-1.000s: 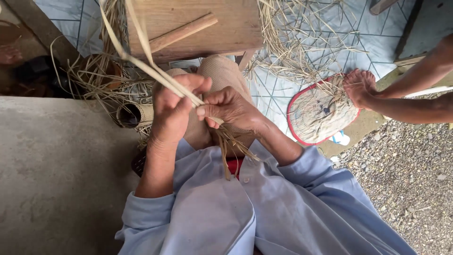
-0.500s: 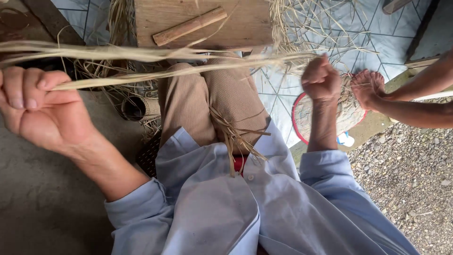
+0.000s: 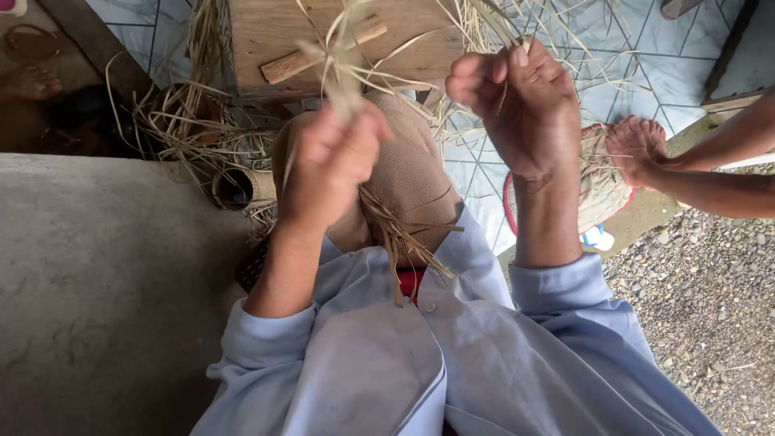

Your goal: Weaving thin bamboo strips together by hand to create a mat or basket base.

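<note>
No screens or signs show in this view, and almost nothing that counts as a package or label. The one candidate is a small white-and-blue scrap of wrapper or label (image 3: 598, 237) that lies on the ground at the edge of the grey gravel, just below the red-rimmed woven straw mat. It is crumpled and flat, mostly white with a patch of blue on one side, and too small to tell whether it is a wrapper, a tag or a bit of plastic. A pink-and-white object is cut off in the top left corner; its kind cannot be told.
</note>
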